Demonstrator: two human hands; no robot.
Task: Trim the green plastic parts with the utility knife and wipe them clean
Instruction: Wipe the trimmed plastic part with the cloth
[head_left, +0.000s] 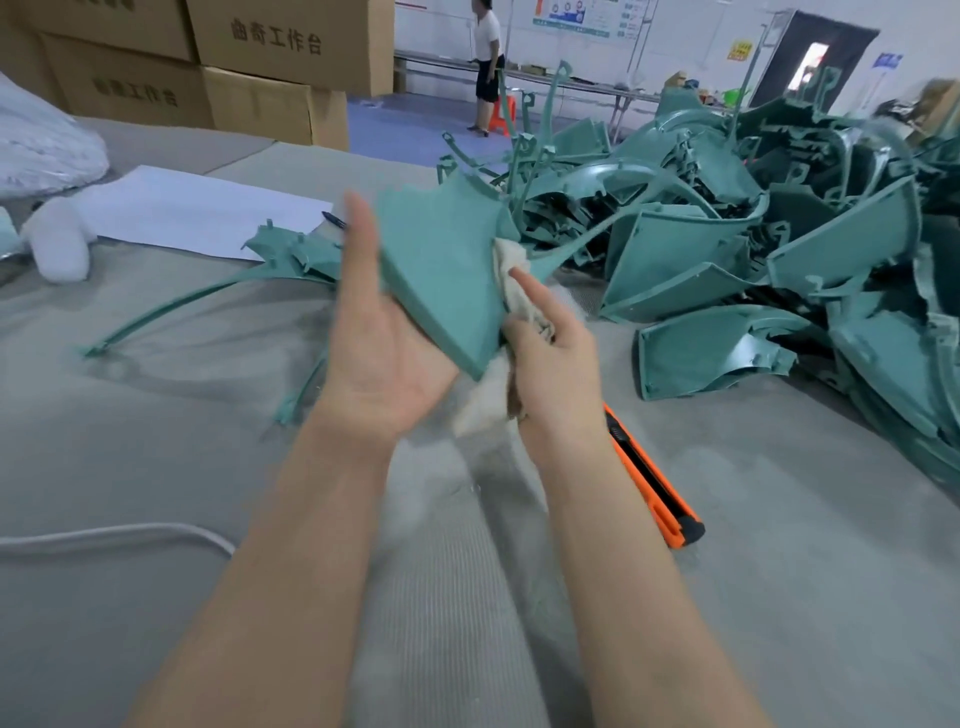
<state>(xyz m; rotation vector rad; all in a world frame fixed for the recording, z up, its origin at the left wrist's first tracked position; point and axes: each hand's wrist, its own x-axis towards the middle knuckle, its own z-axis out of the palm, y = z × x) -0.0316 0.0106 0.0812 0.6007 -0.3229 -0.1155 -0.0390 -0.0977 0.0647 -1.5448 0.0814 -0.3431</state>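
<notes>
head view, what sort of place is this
Most likely a factory finishing area: a heap of green plastic parts on a padded bench, stacked cardboard boxes behind, and long work tables with wall notices further back.

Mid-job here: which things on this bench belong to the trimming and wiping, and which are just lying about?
In use: green part, held by left hand; cloth, gripped by right hand; utility knife; pile of green parts.
Lying about: paper sheet; pen; cardboard boxes; white cable.

Matt green plastic part (441, 270) – wiped by fuzzy off-white cloth (511, 260) (frayed); ribbed grey fabric table cover (208, 467).
</notes>
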